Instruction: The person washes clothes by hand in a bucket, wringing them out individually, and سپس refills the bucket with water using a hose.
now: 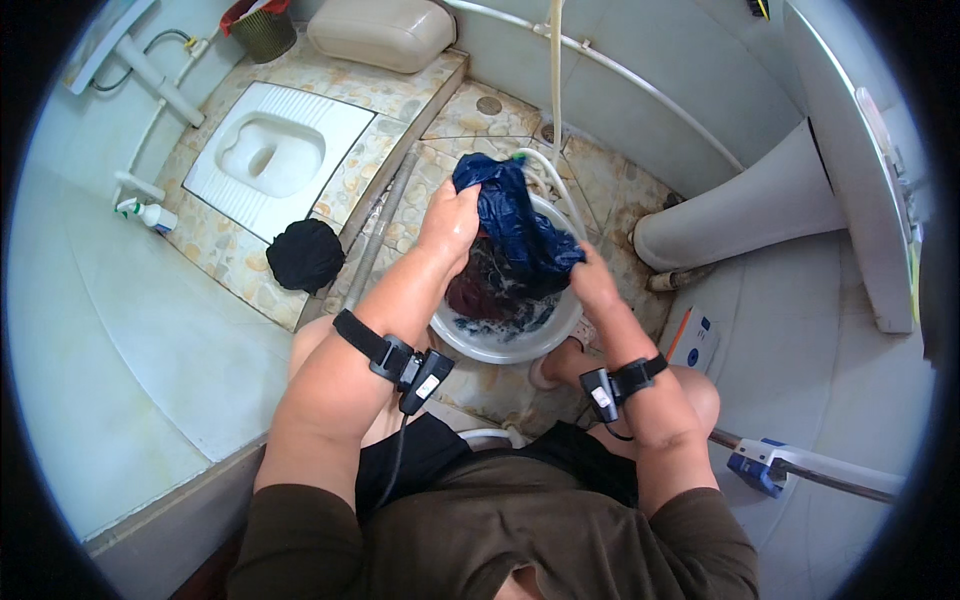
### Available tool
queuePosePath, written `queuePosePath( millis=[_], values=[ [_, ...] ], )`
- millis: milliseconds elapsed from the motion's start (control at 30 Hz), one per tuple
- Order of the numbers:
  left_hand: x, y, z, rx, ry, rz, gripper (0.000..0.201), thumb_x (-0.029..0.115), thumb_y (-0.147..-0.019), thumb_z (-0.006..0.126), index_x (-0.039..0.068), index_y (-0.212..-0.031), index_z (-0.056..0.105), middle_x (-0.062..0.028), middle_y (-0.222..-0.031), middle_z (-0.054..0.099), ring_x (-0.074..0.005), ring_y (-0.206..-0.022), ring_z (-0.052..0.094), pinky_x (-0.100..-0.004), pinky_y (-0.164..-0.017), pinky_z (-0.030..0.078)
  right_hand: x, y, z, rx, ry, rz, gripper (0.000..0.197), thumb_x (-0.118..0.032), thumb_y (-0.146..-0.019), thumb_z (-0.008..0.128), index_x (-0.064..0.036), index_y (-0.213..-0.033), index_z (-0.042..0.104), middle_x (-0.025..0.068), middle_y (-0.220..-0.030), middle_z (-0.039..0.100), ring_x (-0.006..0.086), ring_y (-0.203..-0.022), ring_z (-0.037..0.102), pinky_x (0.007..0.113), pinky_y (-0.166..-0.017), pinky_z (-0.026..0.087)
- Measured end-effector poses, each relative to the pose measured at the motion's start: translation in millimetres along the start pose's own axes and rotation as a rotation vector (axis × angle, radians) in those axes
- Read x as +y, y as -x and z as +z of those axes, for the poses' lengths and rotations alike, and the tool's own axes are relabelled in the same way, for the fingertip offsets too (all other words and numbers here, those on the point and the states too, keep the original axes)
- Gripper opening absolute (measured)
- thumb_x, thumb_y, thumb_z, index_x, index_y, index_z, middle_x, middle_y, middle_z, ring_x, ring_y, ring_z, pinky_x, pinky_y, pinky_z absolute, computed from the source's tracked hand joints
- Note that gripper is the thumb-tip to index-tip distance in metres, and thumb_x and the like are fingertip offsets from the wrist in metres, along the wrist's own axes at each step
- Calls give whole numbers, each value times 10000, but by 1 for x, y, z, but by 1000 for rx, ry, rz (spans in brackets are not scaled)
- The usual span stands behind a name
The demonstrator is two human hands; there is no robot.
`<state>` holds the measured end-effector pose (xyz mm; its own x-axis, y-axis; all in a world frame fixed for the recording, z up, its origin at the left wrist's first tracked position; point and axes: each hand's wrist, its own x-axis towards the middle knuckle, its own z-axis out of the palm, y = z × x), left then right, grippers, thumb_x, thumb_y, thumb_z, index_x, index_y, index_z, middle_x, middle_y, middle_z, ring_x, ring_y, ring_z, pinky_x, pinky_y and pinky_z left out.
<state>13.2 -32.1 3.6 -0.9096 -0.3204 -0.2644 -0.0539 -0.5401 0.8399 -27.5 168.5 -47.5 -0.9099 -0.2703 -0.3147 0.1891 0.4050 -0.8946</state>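
Observation:
Both my hands hold up a wet, dark blue piece of clothing [525,225], stretched between them above a white basin [497,352]. My left hand [452,222] grips its upper left end, fingers closed round the cloth. At the lower right end my right hand [592,277] is closed on it too. The exact kind of garment cannot be made out. In the basin, a dark maroon cloth [478,290] lies in sudsy water, partly hidden by the blue cloth. A pale hose [557,175] hangs down and coils behind the basin.
A black bundle [305,256] rests on the raised tiled step, near a squat toilet [268,150]. A spray bottle [148,214] stands by the left wall. The sink pedestal [745,215] is at the right. Farther back are a beige tank [380,32] and a waste bin [262,32].

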Motion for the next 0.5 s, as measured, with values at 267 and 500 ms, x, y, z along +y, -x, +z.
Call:
queuePosePath(
  millis=[267,500],
  values=[
    [-29,-7,-9,-162,-1287,-210,511,275,-738,564,-19,-1126,413,-207,-1024,502,-241,-882,539,-309,-738,435,17,-17,-16,35,394,-297,471,59,-650,358,-36,-1099,461,205,-1086,485,305,-1042,445,311,-867,336],
    [-23,-12,-26,-102,-1017,-76,582,196,-670,613,30,-1177,379,-194,-1038,507,-283,-950,503,-309,-818,384,-51,-4,-19,16,374,-217,485,128,-573,290,-26,-954,547,106,-860,580,181,-839,529,251,-777,392]
  ],
)
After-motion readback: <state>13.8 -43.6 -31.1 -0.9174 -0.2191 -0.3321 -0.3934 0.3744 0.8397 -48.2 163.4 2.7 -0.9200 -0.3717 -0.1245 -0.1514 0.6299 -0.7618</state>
